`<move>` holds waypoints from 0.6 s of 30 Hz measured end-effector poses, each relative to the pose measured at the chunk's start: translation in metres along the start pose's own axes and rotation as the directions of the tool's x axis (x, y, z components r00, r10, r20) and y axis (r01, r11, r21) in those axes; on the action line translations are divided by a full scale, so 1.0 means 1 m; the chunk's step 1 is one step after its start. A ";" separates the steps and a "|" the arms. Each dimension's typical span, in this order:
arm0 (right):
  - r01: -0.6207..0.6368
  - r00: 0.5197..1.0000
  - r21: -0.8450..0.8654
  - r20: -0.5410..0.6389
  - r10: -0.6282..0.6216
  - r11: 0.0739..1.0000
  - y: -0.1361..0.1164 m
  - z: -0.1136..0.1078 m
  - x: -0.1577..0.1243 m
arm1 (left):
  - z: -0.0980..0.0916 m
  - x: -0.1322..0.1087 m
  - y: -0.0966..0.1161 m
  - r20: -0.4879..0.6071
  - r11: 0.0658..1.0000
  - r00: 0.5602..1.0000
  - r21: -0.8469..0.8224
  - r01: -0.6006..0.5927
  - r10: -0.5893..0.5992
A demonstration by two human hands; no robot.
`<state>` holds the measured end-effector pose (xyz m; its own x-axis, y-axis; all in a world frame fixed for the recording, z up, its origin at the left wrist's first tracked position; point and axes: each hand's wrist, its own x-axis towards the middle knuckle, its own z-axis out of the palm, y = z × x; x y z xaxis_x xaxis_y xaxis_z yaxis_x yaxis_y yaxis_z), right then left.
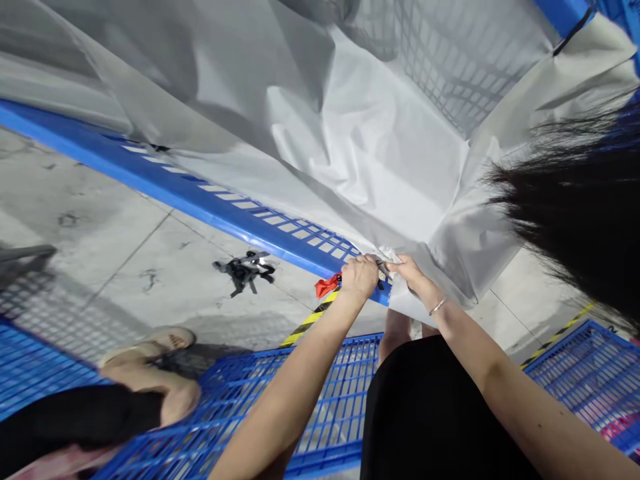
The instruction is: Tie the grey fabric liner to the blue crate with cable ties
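A large white-grey cloth liner (370, 127) hangs in folds inside a blue mesh cage cart, draped over its rim at the right. My left hand (361, 275) lies over the blue rim (245, 233) near its corner, fingers curled closed; what they grip is hidden. Close beside it, my right hand (407, 270) pinches the bunched edge of the liner, thumb toward the left hand. A small dark strip shows between the two hands. Just left of my left hand hangs a piece of red material (327, 286).
Several black straps (245, 272) lie bundled on the concrete floor (125, 233). Blue mesh panels (330, 387) stand close in front of me and at the lower right. Another person's leg and sandal (170, 339) are at lower left; dark hair (585, 207) intrudes at right. Yellow-black tape (307, 325) marks the floor.
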<state>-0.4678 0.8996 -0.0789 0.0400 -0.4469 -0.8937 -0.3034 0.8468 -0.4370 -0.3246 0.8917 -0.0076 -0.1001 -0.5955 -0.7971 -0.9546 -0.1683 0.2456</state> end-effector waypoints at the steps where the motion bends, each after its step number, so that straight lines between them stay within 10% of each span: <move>1: -0.033 0.999 0.044 0.009 0.032 0.998 -0.002 -0.001 -0.001 | 0.002 0.001 0.000 -0.007 1.000 1.000 -0.002 -0.006 0.006; 14: -0.005 0.998 -0.042 -0.056 0.003 0.999 -0.005 0.008 -0.007 | -0.007 -0.001 -0.006 0.056 0.969 0.996 -0.233 0.083 -0.072; 18: 0.132 0.973 -0.239 -0.152 -0.171 0.962 -0.001 0.013 -0.009 | 0.006 -0.007 -0.012 0.072 0.695 0.991 -0.707 0.129 -0.111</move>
<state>-0.4552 0.9065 -0.0721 -0.0538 -0.6238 -0.7797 -0.5144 0.6866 -0.5138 -0.3142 0.9027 -0.0083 -0.0135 -0.5151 -0.8570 -0.4782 -0.7494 0.4579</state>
